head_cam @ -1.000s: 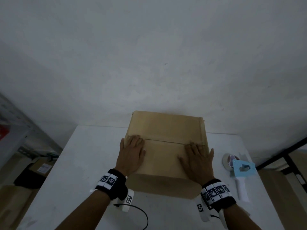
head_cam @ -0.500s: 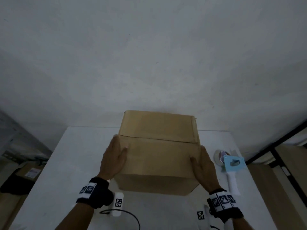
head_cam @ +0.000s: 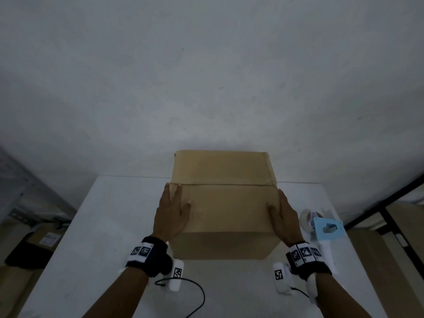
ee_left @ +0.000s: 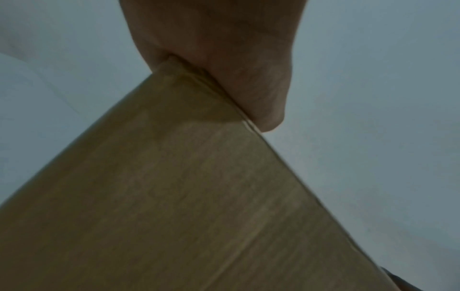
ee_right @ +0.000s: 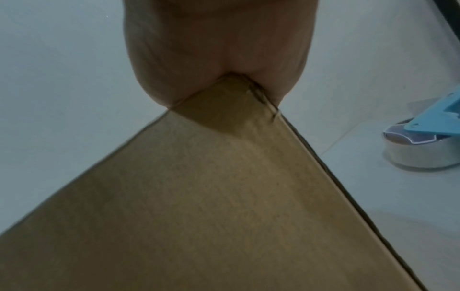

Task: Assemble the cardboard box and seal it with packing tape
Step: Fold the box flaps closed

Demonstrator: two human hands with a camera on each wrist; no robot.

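Cardboard box (head_cam: 226,203): it is set on the white table (head_cam: 110,226), near the far edge, with its top flaps folded shut. A seam between the two flaps is seen running across the top from left to right.

Left hand (head_cam: 172,212): it is laid over the box's upper left edge, with the thumb on top and the fingers stretched along the left side. In the left wrist view the palm is seen pressed against the cardboard edge. Nothing is pinched; the hand is kept flat, fingers extended.

Right hand (head_cam: 284,219): it is placed over the upper right edge in the same way, thumb on top, fingers held straight down the right side. In the right wrist view a box corner is seen tucked into the palm.

Tape dispenser (head_cam: 325,228): blue, with a white handle, it is laid on the table just right of the box, apart from it and beside the right hand.

Roll of tape (ee_right: 423,153): clear, it is mounted under the blue plate.

Black cable (head_cam: 197,292): it is looped on the table near the left wrist.
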